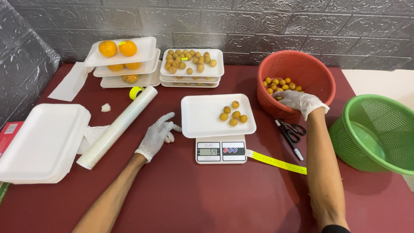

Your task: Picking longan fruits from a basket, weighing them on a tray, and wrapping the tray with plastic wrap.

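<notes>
A white foam tray [202, 116] sits on a small digital scale [220, 151] and holds several small yellow-brown fruits [233, 114] near its right side. My right hand [297, 100], in a white glove, reaches into the red basket [308, 71] and rests on the small fruits [279, 83] inside; whether it grips any is hidden. On the dark red table, left of the scale, my gloved left hand [158, 133] rests with its fingers spread and holds nothing.
A roll of clear film [118, 126] and a stack of foam trays [41, 142] lie at the left. Filled trays of oranges [117, 48] and small fruits [189, 60] stand at the back. Scissors [292, 129], a pen, a yellow tape strip [278, 164] and a green basket [379, 133] are at the right.
</notes>
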